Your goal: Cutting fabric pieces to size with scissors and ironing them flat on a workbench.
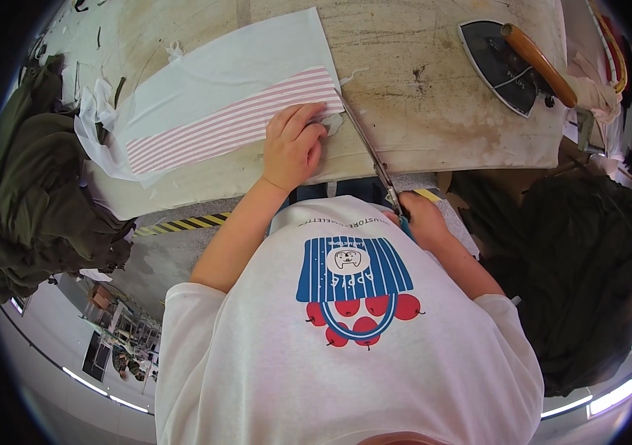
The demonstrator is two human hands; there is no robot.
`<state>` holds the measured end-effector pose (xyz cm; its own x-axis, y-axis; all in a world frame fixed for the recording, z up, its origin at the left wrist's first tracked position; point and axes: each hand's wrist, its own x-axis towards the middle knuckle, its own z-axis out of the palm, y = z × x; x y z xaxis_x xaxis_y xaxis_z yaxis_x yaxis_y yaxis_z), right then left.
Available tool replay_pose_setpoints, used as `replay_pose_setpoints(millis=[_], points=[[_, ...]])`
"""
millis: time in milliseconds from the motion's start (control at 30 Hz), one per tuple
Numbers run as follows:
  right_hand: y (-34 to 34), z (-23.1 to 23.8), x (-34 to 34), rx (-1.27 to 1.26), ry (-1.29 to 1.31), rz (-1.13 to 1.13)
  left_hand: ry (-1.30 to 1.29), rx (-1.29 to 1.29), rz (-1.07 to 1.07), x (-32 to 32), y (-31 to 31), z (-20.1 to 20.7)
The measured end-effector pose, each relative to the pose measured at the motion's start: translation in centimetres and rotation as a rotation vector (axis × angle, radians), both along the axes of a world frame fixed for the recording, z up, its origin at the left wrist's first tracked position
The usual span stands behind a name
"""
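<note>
A red-and-white striped strip of cloth (238, 122) lies on top of a larger white cloth (256, 55) near the table's front edge. My left hand (293, 141) is at the strip's near edge, its fingers curled over the cloth and the thumb partly hidden. A small bunched bit of pale fabric shows beside those fingers. Long metal scissors (365, 137) are gripped in my right hand (420, 215), which is off the table's front edge close to my shirt. Their blades point away from me, the tip at the right end of the striped strip.
At the table's (420, 133) far right rests a clothes iron (495, 70) with a wooden handle. Dark green fabric (34, 156) is heaped at the left. Another dark heap (583, 274) is on the right, below table height. Yellow-and-black tape (190, 224) marks the floor.
</note>
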<state>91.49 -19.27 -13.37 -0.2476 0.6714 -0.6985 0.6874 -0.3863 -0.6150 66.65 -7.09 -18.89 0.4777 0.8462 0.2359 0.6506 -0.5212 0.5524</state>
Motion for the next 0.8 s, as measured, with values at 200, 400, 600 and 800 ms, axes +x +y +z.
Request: replay_pose_setpoints(millis=[200,400,600,800], points=[[-1.0,-1.1,-0.9,0.008,0.048,-0.057,0.015,0.007,0.003,0.0,-0.2,-0.5],[-0.2,-0.6,-1.2,-0.025,0.081,-0.074,0.018,-0.006,0.009,-0.4,-0.4,-0.3],[0.4,-0.4,-3.4,-0.013,-0.028,-0.057,-0.006,-0.011,0.007,-1.5,-0.8,-0.2],[0.7,0.0,-4.4,-0.089,0.005,-0.063,-0.025,-0.009,0.000,-2.5,-1.1,-0.4]])
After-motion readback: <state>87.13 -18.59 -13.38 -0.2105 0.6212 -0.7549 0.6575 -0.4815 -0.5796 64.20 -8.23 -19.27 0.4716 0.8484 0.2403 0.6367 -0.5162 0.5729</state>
